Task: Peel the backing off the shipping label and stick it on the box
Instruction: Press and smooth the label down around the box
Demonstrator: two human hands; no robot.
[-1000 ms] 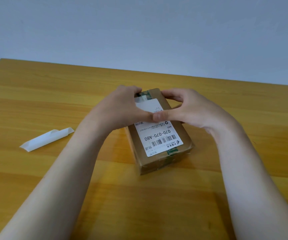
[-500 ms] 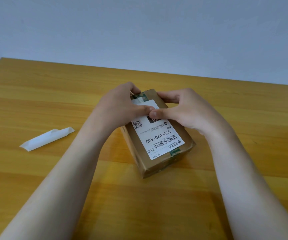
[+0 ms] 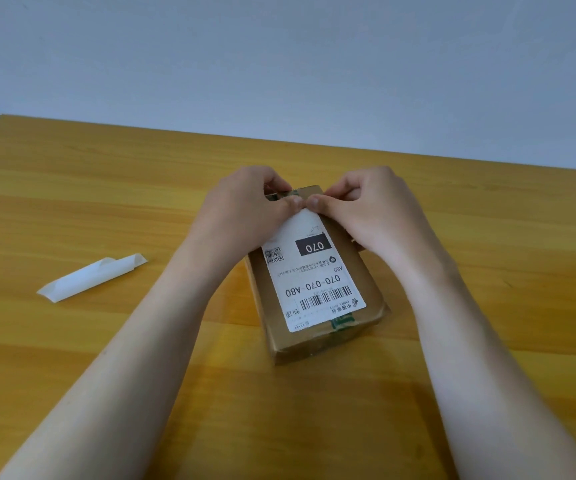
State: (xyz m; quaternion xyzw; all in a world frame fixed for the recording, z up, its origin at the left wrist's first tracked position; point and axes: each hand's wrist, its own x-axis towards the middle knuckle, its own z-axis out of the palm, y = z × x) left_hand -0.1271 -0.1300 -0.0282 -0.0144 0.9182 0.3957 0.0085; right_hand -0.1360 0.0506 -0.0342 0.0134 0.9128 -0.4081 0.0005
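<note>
A brown cardboard box [image 3: 361,275] with green tape lies on the wooden table [image 3: 113,358], long side pointing away from me. The white shipping label [image 3: 311,275] with a barcode and "070-070-A80" lies flat on its top face. My left hand [image 3: 245,211] and my right hand [image 3: 378,209] meet at the box's far end. Both thumbs press side by side on the label's far edge, and the fingers curl over the far end of the box. The label's far corners are hidden under my thumbs.
The peeled white backing paper [image 3: 89,277] lies curled on the table to the left, well apart from the box. A plain grey wall rises behind the table's far edge.
Both thumbs have slid along the label from its middle to its far edge, uncovering the black "070" block and QR code. The box has turned slightly.
</note>
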